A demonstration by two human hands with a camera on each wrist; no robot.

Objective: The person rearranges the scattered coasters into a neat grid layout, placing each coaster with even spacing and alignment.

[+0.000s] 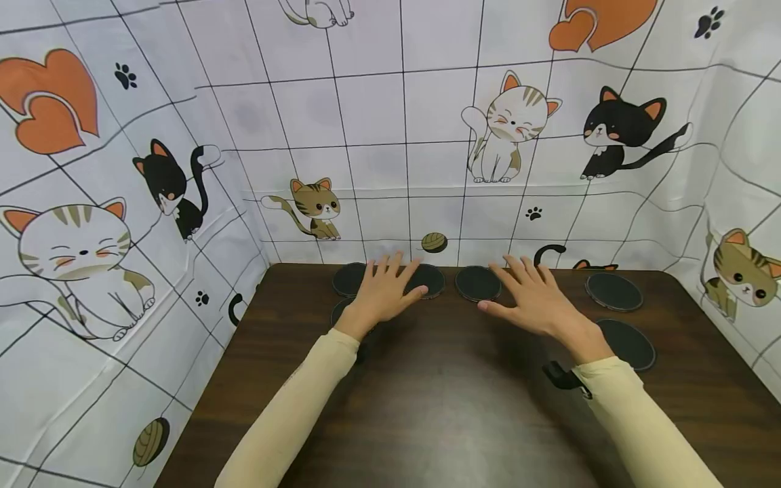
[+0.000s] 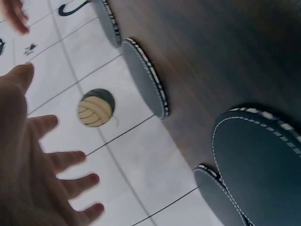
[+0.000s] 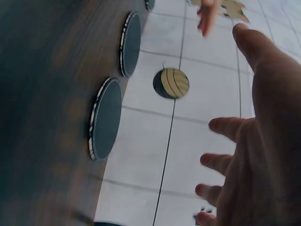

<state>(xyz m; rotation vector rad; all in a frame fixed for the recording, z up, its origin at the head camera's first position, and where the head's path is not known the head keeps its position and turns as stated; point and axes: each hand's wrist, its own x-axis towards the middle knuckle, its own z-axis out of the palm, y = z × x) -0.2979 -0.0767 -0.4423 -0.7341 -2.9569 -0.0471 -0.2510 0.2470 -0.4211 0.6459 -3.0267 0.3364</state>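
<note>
Both hands hang in the air over a dark wooden table (image 1: 451, 407), fingers spread and palms facing down, holding nothing. In the head view the left hand (image 1: 386, 293) partly covers a flat, dark round disc (image 1: 342, 310) with another disc (image 1: 350, 278) just behind it. A third disc (image 1: 428, 279) lies by its thumb side. Nearest the right hand (image 1: 545, 303) is a disc (image 1: 478, 285) to its left. Light stitching runs round the disc edges, seen on one disc (image 2: 263, 160) in the left wrist view and another (image 3: 106, 122) in the right wrist view.
Farther right lie two more discs, one at the back (image 1: 613, 291) and a larger-looking one (image 1: 627, 346) partly behind the right wrist. A white cloth (image 1: 372, 115) with cat prints encloses the table's back and sides. A black device (image 1: 561, 376) sits at the right wrist.
</note>
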